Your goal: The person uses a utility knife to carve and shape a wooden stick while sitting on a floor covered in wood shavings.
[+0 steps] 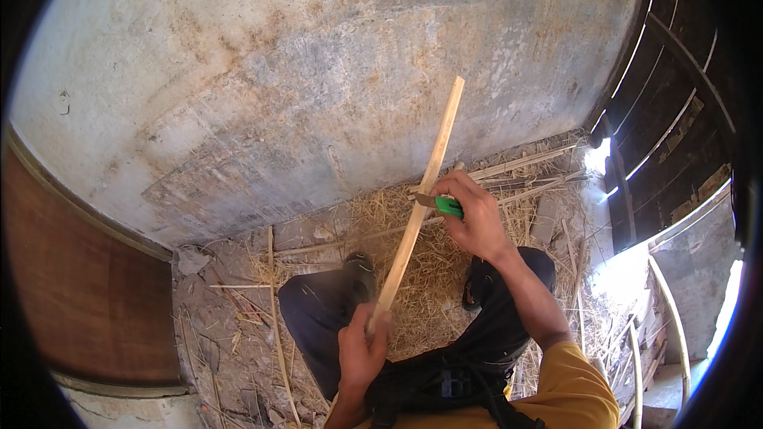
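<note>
My left hand (362, 348) is closed round the lower end of a long, flat, pale strip of wood or bamboo (404, 258). The strip slants up and away to the right, its far end in front of the wall. In my right hand (474, 218) is a utility knife (447, 206) with a green handle. Its dark blade lies against the strip around the middle of its length. Both hands are above the floor, in front of my knees.
A stained plaster wall (318, 95) rises ahead. Straw-like shavings (421, 302) and thin sticks (278, 326) litter the floor about my feet. At left stands a brown wooden panel (87, 286); at right, dark boards (660, 111) with bright gaps and a few leaning poles (671, 310).
</note>
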### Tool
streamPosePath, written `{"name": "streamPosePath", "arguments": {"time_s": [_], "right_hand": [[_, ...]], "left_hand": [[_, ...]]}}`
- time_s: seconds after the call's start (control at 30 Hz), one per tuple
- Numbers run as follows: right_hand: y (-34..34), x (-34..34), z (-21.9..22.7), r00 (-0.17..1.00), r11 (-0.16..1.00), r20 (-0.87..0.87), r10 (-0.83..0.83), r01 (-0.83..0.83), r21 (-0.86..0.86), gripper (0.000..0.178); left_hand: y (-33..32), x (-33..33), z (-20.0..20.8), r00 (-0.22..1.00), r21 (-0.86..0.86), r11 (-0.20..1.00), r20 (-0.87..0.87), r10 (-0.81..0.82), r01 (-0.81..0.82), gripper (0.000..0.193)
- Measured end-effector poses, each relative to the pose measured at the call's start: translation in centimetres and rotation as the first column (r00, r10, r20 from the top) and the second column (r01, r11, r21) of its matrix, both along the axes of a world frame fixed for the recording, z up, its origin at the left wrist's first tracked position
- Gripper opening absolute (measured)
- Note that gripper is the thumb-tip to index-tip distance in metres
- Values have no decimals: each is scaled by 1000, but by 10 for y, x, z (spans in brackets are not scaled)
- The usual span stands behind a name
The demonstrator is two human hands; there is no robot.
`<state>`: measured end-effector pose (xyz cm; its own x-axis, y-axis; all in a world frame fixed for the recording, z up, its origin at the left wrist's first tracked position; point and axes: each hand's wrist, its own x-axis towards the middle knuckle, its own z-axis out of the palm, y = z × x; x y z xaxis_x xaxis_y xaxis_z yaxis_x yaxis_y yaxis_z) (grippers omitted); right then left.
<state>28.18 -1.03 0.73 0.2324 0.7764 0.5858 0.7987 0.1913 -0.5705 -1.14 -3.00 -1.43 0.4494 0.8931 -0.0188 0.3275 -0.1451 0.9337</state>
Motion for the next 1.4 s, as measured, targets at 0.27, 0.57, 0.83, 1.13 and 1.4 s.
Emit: {"name": "streamPosePath", "arguments": {"time_s": [0.27, 0.57, 0.83, 1.13, 1.4], "right_hand": [[2, 12, 0, 985, 993, -141, 100, -107, -42, 23], [-1, 14, 7, 822, 989, -564, 78, -136, -61, 11], [1, 21, 4, 898, 995, -433, 78, -40, 95, 14], [-5, 12, 7, 713, 990, -690, 130, -136, 46, 19], [-9, 4, 17, 639, 977, -762, 101, -210, -46, 19]], "left_hand": [[1, -4, 0, 998, -52, 998, 56, -33, 36, 11], [5, -14, -1, 994, -259, 963, 95, -54, 77, 11], [8, -18, -13, 976, -249, 964, 214, -36, 90, 13], [11, -24, -11, 973, -332, 930, 213, -92, 161, 14], [9, -20, 0, 982, -369, 915, 145, -119, 165, 13]]}}
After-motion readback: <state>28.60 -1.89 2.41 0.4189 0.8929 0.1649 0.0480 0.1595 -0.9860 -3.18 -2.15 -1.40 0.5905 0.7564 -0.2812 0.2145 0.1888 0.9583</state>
